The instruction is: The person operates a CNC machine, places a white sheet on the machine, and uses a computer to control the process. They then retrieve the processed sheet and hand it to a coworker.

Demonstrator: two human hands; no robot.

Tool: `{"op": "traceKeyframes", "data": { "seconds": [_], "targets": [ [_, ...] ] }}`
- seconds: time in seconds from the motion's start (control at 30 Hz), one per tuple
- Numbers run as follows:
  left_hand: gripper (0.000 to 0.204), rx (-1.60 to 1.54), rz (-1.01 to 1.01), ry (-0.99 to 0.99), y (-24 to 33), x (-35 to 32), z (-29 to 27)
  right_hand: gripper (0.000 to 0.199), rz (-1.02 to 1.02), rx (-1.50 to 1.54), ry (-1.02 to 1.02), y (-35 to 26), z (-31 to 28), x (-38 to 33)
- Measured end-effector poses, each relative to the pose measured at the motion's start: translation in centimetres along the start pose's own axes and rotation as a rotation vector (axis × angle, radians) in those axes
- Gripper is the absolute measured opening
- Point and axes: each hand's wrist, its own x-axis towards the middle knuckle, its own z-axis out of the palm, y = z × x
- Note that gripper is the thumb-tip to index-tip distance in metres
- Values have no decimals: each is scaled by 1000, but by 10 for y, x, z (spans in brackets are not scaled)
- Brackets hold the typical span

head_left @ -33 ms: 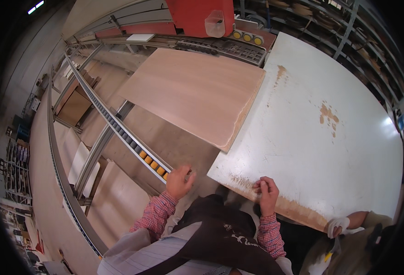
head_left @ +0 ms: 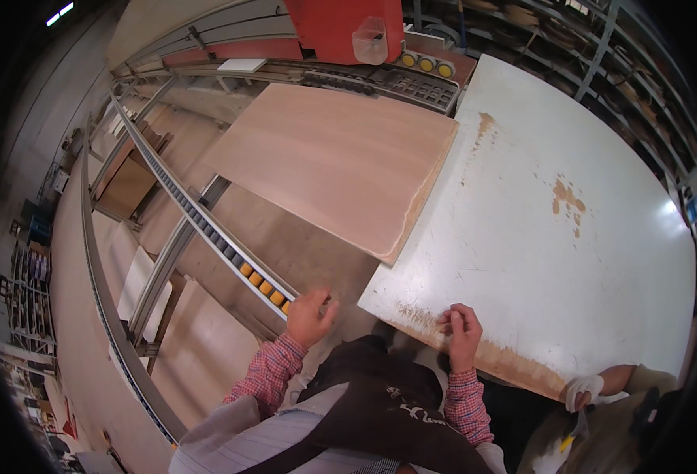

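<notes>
My left hand (head_left: 311, 317) hangs in front of me by the near end of a roller rail (head_left: 220, 237), its fingers loosely bent and a little apart, with nothing visible in it. Over the near edge of a worn white table (head_left: 514, 261) is my right hand (head_left: 463, 338), fingers half curled and apart, apparently empty; whether it touches the top I cannot tell. A pinkish-brown wooden panel (head_left: 333, 166) lies beyond my hands. Its right edge, pale and ragged, meets the white table's left side.
A co-worker's hand (head_left: 585, 389) in a whitish glove or wrap is at the table's near right corner. Behind the panel stands a red machine (head_left: 340, 28) with yellow round buttons (head_left: 426, 65). Further panels (head_left: 198, 347) lie low at left. Racks (head_left: 601, 63) line the far right.
</notes>
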Motion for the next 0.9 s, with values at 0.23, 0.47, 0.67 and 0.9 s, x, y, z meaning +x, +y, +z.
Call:
{"op": "traceKeyframes", "data": {
  "seconds": [0.23,0.47,0.67,0.9],
  "targets": [
    [32,-64,117,-40,10,23,-14,21,36,-7,144,-10,7,33],
    [52,-101,293,52,17,141,-4,25,120,23,189,-16,7,52],
    [59,-93,271,116,15,199,32,30,178,107,195,-17,7,65],
    [57,-6,168,167,3,196,66,33,197,138,135,-26,5,99]
  ]
}}
